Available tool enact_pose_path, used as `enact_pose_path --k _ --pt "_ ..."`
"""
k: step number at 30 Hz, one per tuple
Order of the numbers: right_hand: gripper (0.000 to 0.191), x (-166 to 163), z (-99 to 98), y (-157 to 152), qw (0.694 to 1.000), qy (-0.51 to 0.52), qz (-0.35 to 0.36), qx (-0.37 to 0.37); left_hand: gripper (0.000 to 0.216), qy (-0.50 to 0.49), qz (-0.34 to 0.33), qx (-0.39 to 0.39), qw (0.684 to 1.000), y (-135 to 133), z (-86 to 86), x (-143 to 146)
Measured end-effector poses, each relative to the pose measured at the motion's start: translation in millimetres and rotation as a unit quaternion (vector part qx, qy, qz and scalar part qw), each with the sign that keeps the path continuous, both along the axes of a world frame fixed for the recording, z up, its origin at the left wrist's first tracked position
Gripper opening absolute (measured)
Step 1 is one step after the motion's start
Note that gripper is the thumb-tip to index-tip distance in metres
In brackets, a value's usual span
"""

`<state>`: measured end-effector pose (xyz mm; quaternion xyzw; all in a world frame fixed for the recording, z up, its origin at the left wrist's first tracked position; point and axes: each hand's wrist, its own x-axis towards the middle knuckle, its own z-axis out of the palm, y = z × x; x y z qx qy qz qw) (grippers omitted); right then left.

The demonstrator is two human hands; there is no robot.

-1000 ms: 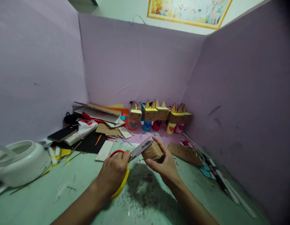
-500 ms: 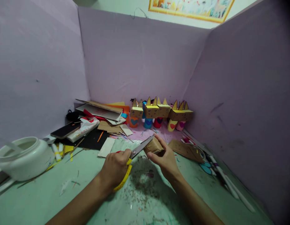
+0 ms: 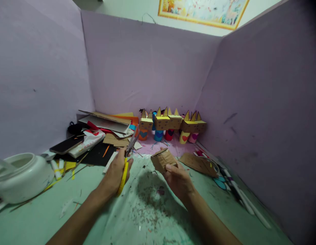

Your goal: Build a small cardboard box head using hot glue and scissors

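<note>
My left hand [image 3: 116,175] is closed around the yellow handles of a pair of scissors [image 3: 131,141], whose blades point up and away from me. In my right hand [image 3: 179,180] is a small piece of folded brown cardboard [image 3: 161,160], gripped with the thumb on its near face. The scissors and the cardboard are apart, with a gap of green tabletop between them. Beyond the hands stands a row of cardboard figures with pointed horns, among them one on a blue tube [image 3: 159,135] marked with a heart.
A white pot [image 3: 22,178] stands at the left. Behind it lie a dark phone [image 3: 67,143] and a stack of cardboard and paper [image 3: 106,119]. At the right are a brown cardboard piece [image 3: 197,164] and several pens. Purple panels [image 3: 147,68] enclose the table on three sides.
The scissors have moved left, away from the cardboard, and their blades have swung more upright. My right hand has turned the cardboard piece. The whole view has shifted slightly.
</note>
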<state>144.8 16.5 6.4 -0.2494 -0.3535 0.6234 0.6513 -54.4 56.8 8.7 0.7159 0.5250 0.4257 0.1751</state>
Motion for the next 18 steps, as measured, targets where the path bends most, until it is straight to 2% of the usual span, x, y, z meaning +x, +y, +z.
enact_pose_path --k 4,9,12,14,18 --pt "0.045 0.1 1.2 0.5 0.996 0.052 0.060 -0.028 0.029 -0.192 -0.084 -0.098 0.973 -13.4 3.0 12.6" --pt "0.036 -3.7 -1.2 -0.6 0.985 0.082 0.117 -0.092 0.038 -0.278 -0.120 -0.133 0.944 -27.6 9.9 21.2" --pt "0.036 -9.7 -2.0 -4.3 0.980 0.069 0.159 -0.096 0.038 -0.290 -0.132 -0.143 0.937 -29.8 8.3 24.4" --pt "0.033 -13.5 -2.8 -7.1 0.978 0.055 0.179 -0.094 0.038 -0.269 -0.131 -0.136 0.944 -29.8 6.1 25.2" --pt "0.029 -14.9 -5.0 -7.4 0.982 0.044 0.154 -0.097 0.028 -0.162 -0.102 -0.112 0.975 -28.7 5.1 21.3"
